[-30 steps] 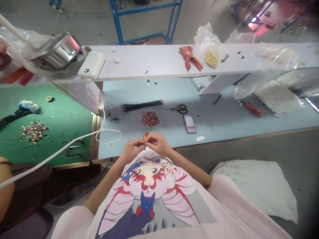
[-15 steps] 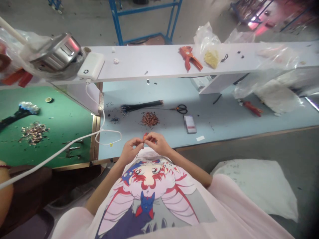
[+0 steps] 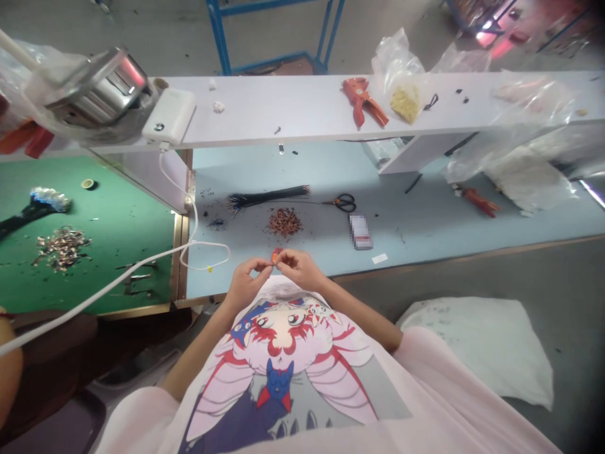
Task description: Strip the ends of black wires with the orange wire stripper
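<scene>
At the front edge of the blue work surface, my left hand is closed in a pinch, thumb against forefinger. Beside it, my right hand pinches too, its fingertips almost touching the left ones. What either pinch holds is too small to make out. A small red-orange object shows just beyond my right fingertips, partly covered by them; its kind is unclear. Past my hands lies a heap of small copper-coloured pieces. Behind the heap rests a bundle of black wires with bare ends, and black-handled scissors lie to its right.
A phone and a white label lie to the right. A white cable crosses on the left. The raised shelf carries red pliers and a power bank. Part of another person appears at far left.
My view has shifted slightly. The fingertips of my two hands have drawn a little apart, and more of the red-orange object shows.
</scene>
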`<state>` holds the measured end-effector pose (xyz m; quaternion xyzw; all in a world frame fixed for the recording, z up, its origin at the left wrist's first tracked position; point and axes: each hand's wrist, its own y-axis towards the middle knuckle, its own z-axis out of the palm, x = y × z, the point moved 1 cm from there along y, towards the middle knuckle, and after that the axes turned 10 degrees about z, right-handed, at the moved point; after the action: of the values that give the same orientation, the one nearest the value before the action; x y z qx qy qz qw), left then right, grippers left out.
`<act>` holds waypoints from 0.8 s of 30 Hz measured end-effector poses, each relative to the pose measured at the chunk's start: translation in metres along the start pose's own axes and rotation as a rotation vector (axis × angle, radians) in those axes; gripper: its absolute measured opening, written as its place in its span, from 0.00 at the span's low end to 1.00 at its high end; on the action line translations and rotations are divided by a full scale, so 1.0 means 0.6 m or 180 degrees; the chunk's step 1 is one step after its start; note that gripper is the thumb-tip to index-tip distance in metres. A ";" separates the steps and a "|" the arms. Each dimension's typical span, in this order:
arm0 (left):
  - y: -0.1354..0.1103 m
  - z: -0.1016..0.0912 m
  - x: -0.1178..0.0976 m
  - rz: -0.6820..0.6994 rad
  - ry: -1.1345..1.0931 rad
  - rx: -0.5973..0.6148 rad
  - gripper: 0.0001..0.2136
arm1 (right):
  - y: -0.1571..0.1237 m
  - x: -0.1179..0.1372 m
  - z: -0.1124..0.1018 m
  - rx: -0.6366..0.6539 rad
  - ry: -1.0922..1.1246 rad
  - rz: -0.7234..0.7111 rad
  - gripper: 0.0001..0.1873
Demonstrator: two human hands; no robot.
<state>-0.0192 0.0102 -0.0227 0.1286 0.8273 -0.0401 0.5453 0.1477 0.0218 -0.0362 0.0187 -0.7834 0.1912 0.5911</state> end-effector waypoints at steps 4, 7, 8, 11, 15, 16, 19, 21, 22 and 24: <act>0.000 0.000 0.000 0.0034 0.0041 0.0021 0.07 | -0.001 -0.001 0.001 0.0044 0.0042 -0.0006 0.04; -0.001 -0.001 0.001 0.0082 0.0081 0.0070 0.06 | -0.002 0.003 0.002 0.0030 0.0006 -0.0024 0.04; -0.002 -0.001 0.002 0.0106 0.0080 0.0094 0.06 | -0.003 0.005 0.002 0.0016 -0.0020 -0.0042 0.04; -0.002 -0.001 0.001 0.0158 0.0071 0.0135 0.06 | -0.004 0.010 0.003 0.0001 -0.0063 -0.0092 0.03; -0.003 -0.002 -0.001 0.0161 0.0053 0.0167 0.07 | -0.003 0.010 0.004 0.0031 -0.0060 -0.0071 0.02; -0.004 -0.002 -0.001 0.0158 0.0036 0.0174 0.07 | -0.002 0.010 0.004 0.0037 -0.0069 -0.0067 0.02; -0.005 0.000 0.000 0.0143 -0.0015 0.0173 0.07 | -0.003 0.009 0.004 0.0022 -0.0090 -0.0076 0.02; -0.005 0.001 0.003 0.0110 -0.0042 0.0170 0.07 | -0.003 0.007 0.004 -0.0032 -0.0078 -0.0091 0.02; -0.005 0.002 0.005 0.0080 -0.0056 0.0189 0.07 | -0.002 0.004 0.005 -0.0068 -0.0056 -0.0096 0.03; -0.005 0.004 0.011 -0.0002 -0.0076 0.0270 0.07 | 0.001 -0.005 0.006 -0.0125 0.0031 -0.0088 0.05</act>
<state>-0.0204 0.0079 -0.0296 0.1508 0.8183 -0.0769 0.5493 0.1453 0.0208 -0.0403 0.0170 -0.7839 0.1676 0.5976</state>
